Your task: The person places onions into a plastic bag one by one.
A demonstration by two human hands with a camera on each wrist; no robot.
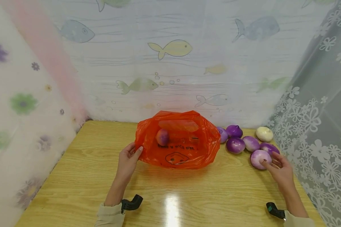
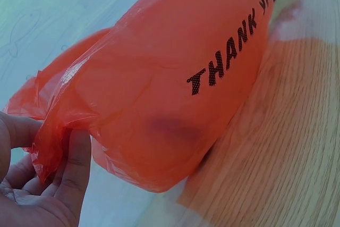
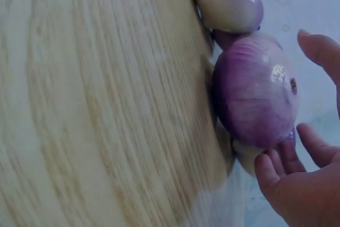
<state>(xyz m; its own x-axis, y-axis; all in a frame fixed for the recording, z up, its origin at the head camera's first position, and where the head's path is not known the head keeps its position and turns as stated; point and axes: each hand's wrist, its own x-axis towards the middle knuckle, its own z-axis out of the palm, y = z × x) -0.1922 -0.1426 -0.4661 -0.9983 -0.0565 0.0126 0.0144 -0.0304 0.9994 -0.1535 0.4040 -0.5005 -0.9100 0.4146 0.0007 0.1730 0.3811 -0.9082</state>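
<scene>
A red plastic bag (image 1: pixel 207 148) stands on the table with its mouth spread, and one purple onion (image 1: pixel 163 137) lies inside it. My left hand (image 1: pixel 128 160) pinches the bag's left rim between thumb and fingers; the left wrist view shows the crumpled film (image 2: pixel 48 147) there. At the right, my right hand (image 1: pixel 284 175) is beside the nearest purple onion (image 1: pixel 260 159). In the right wrist view the thumb stands apart from this onion (image 3: pixel 257 91), while the fingers reach near its lower side; whether they touch it I cannot tell.
Several more purple onions, one of them pointed (image 1: pixel 234 131), cluster between the bag and my right hand. A pale onion (image 1: pixel 264 134) sits behind them. Patterned curtains (image 1: pixel 176 72) border the wooden table (image 1: pixel 187 192) at the back and both sides.
</scene>
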